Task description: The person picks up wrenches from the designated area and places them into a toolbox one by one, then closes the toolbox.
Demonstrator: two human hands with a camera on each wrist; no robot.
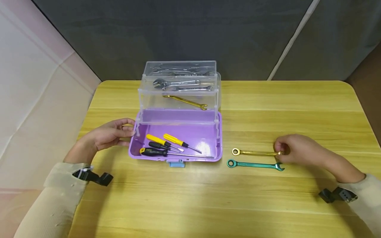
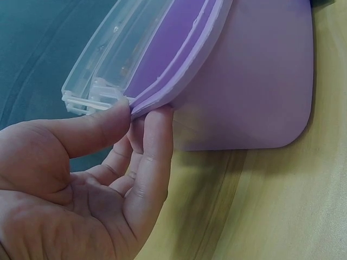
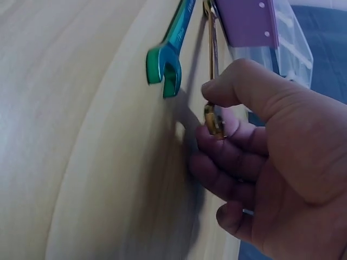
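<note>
Pinching the open end of the gold wrench on the worktop, the right hand looks mid-pickup; lifting it needs a firm grip. The left hand grips the toolbox rim between thumb and fingers.

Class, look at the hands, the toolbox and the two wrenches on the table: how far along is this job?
Done: four screwdrivers lie in the open purple plastic toolbox; wrenches fill its clear trays.

In hand: the right hand pinches the gold wrench by its end; the left hand steadies the toolbox's rim.

Left: the green wrench lies untouched on the yellow wooden table.
</note>
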